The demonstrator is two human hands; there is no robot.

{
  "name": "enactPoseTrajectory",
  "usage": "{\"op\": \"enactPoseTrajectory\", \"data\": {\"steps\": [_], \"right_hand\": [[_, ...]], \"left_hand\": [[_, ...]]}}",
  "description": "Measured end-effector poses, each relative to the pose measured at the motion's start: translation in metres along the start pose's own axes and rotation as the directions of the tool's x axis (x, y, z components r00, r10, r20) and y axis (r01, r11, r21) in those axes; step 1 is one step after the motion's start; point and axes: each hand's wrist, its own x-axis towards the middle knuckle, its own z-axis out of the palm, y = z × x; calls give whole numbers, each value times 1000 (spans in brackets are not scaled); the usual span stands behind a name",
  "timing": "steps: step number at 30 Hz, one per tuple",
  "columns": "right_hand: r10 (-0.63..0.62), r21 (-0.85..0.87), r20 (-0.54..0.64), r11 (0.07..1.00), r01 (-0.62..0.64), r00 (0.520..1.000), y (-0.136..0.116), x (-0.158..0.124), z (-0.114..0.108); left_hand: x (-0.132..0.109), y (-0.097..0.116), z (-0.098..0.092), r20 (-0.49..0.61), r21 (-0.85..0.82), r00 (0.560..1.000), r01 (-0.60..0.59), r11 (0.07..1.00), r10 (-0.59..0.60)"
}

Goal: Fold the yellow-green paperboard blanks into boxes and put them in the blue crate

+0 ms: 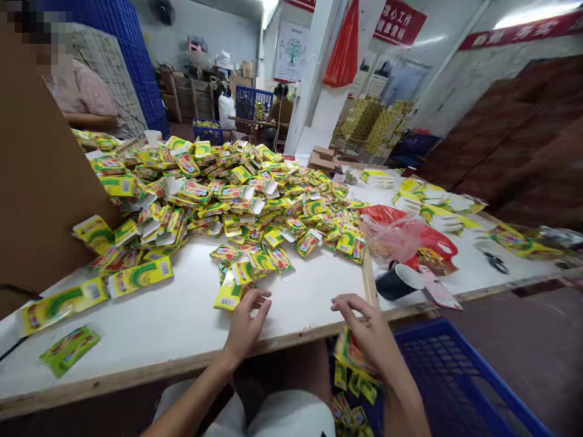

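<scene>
My left hand (249, 317) is at the table's front edge, thumb and fingers apart, with nothing between them. Just beyond its fingers lies a yellow carton (228, 292) among several small printed boxes. My right hand (367, 325) hovers past the edge, fingers loosely bent and apart. Below its palm is a yellow-and-red box (350, 352), partly hidden by the wrist; it looks loose over the blue crate (455, 370), which holds more small boxes. A large heap of yellow boxes (246, 194), several with open flaps, covers the table's back.
Two flattened yellow cartons (141, 278) and a green packet (70, 350) lie at left, beside a big cardboard box (45, 170). At right are a wooden divider strip (368, 279), a dark cup (396, 282), a phone (439, 288), scissors (495, 262) and a red bag (435, 240). A person sits at far left.
</scene>
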Motion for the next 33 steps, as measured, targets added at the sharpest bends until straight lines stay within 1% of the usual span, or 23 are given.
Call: {"op": "enactPoseTrajectory", "data": {"steps": [2,3,4,5,6,7,9,10,11,12,13,15,18,20,21,22,24,25,26,29,31,33], "right_hand": [[30,48,70,998,-33,997,1,10,12],[56,92,101,994,-66,993,1,16,22],[89,151,133,983,-109,987,1,22,35],[130,240,191,955,-175,973,1,28,52],[173,332,242,910,-249,955,1,34,71],[215,402,261,862,-309,941,0,41,91],[275,474,224,808,-351,935,-1,55,129],[291,481,187,805,-346,938,-2,62,144],[296,477,151,814,-332,943,-3,69,155],[294,467,123,825,-317,948,-3,74,160],[292,455,95,837,-302,952,-2,78,162],[276,423,29,867,-262,961,1,81,152],[235,352,-102,917,-186,967,10,69,118],[156,287,-199,953,-94,968,16,55,93],[103,251,-228,967,-44,968,17,48,82],[50,216,-238,976,2,970,18,41,73],[-33,168,-189,984,65,981,16,29,63],[-64,160,-148,983,88,987,15,25,61],[-92,171,-106,979,109,990,13,21,62],[-139,310,-20,941,138,990,9,14,74],[-134,407,-9,904,126,991,9,11,85],[-97,489,-35,866,101,995,11,7,93]], "left_hand": [[1,1,2,19,25,999,-29,999,29],[1,2,2,25,32,999,-39,999,38],[1,2,2,30,37,999,-45,998,44],[1,2,2,32,42,998,-47,998,45],[1,2,2,30,42,999,-45,998,44],[0,2,2,26,38,999,-42,998,41],[-2,1,1,20,28,999,-35,999,35],[-2,0,1,19,26,999,-32,999,31],[-3,0,2,18,27,999,-27,999,27],[-3,-1,2,18,31,1000,-25,999,25],[-3,-1,2,16,37,1000,-27,999,26],[-4,-2,2,-16,54,999,-39,998,40],[-4,-2,1,-97,75,992,-79,994,86],[-4,-2,0,-117,93,983,-127,988,138],[-4,-2,0,-118,108,978,-158,982,170],[-4,-2,1,-120,127,972,-186,974,201],[-4,-3,2,-134,159,958,-231,960,253],[-3,-3,4,-130,162,955,-245,956,266],[-3,-4,6,-104,148,958,-251,957,267],[-3,-3,13,77,-10,975,-209,978,209],[-2,-2,18,166,-120,972,-148,982,167],[-2,0,24,173,-183,974,-113,977,145]]}}
